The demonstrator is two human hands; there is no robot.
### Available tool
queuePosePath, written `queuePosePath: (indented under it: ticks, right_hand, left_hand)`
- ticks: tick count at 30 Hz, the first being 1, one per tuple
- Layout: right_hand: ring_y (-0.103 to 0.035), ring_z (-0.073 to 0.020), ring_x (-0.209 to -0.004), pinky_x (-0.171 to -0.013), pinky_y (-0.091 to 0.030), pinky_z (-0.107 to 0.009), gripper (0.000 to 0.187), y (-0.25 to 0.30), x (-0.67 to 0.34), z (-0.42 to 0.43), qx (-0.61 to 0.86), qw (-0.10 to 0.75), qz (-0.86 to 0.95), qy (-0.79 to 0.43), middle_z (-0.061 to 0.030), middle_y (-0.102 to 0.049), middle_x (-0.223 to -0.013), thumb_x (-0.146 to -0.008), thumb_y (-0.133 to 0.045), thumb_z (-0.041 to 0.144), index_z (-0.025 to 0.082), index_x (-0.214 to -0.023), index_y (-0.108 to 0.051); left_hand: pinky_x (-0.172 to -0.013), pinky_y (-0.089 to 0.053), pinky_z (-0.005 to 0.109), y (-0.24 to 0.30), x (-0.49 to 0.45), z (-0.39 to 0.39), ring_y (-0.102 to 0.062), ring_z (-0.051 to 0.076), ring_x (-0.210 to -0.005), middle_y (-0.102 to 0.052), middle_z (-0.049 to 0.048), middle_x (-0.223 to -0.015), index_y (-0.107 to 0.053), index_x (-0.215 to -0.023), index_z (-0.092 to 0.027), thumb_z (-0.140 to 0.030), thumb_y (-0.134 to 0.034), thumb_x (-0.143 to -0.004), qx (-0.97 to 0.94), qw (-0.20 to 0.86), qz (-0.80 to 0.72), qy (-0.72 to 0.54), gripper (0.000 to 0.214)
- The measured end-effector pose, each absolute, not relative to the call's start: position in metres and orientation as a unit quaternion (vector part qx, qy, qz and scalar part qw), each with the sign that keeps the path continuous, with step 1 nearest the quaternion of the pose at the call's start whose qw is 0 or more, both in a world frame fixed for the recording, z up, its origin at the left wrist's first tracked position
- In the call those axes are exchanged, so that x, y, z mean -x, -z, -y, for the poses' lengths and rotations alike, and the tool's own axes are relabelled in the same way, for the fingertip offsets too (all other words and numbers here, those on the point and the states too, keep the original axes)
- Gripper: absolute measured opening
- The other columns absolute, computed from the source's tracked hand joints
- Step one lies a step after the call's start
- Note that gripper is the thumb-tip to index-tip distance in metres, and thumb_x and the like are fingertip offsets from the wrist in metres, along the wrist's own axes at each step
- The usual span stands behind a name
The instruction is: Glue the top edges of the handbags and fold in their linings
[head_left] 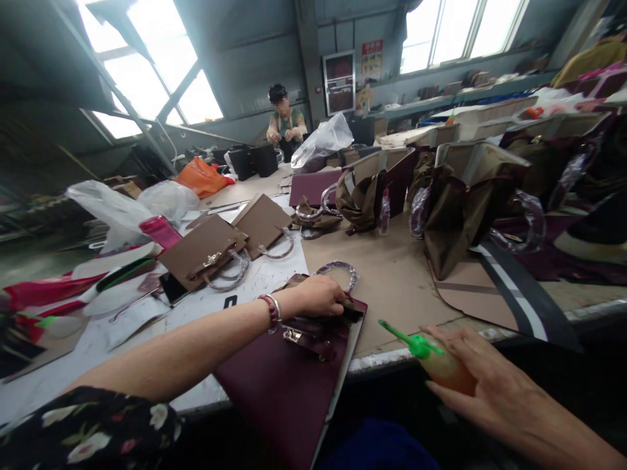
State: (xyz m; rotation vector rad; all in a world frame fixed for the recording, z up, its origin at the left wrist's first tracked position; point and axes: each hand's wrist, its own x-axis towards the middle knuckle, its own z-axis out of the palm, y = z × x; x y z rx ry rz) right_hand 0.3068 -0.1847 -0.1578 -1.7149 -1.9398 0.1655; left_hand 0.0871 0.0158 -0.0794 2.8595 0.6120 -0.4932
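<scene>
A burgundy handbag panel (289, 385) lies across the table's front edge, its lower part sticking out over my lap. My left hand (321, 297) is closed on the dark lining at the panel's top edge; its fingertips are partly hidden. Just behind that hand rises a plastic-wrapped handle (350, 274), and a metal clasp (292, 335) sits below it. To the right, my right hand (465, 372) wraps round a squeeze bottle (448, 372) with amber contents. The bottle's green nozzle (396, 331) points left towards the panel, apart from it.
Taupe bag panels (206, 245) with wrapped handles lie at left. Part-made bags with brown lining (463, 209) stand at right. Clear plastic bags (110, 212) and an orange bag (203, 176) lie further off. A co-worker (285, 121) sits across the table.
</scene>
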Motion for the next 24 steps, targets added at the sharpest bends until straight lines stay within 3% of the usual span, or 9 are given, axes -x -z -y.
queuePosePath:
  ticks: [7, 15, 24]
  right_hand:
    - [-0.063, -0.0236, -0.085, -0.073, -0.055, -0.035, 0.046, 0.164, -0.309, 0.182, 0.651, 0.219, 0.726, -0.027, -0.0079, -0.061, -0.097, -0.068, -0.066, 0.037, 0.021, -0.109, -0.053]
    - [-0.058, -0.0222, -0.086, -0.080, -0.051, -0.038, 0.048, 0.162, -0.313, 0.176, 0.651, 0.201, 0.730, -0.050, -0.0078, -0.052, -0.098, -0.070, -0.065, 0.028, 0.021, -0.116, -0.055]
    - [-0.055, -0.0246, -0.089, -0.077, -0.049, -0.039, 0.048, 0.143, -0.310, 0.162, 0.641, 0.152, 0.752, -0.004, -0.0080, -0.051, -0.101, -0.073, -0.065, 0.033, 0.022, -0.117, -0.052]
  left_hand:
    - [-0.075, -0.039, 0.022, 0.087, -0.086, -0.018, -0.057, 0.017, -0.092, -0.065, 0.0035, -0.106, -0.068, -0.090, -0.019, -0.020, -0.047, -0.076, -0.966, 0.121, -0.177, 0.146, 0.024]
    - [-0.056, -0.034, 0.021, 0.076, -0.085, -0.019, -0.052, 0.012, -0.060, -0.065, 0.0018, -0.073, -0.069, -0.089, -0.016, -0.022, -0.043, -0.075, -0.936, 0.185, -0.249, 0.164, 0.030]
    - [-0.048, -0.027, 0.022, 0.068, -0.093, -0.025, -0.038, 0.009, -0.048, -0.051, -0.0032, -0.055, -0.070, -0.090, -0.013, -0.022, -0.044, -0.069, -0.870, 0.317, -0.313, 0.212, 0.034]
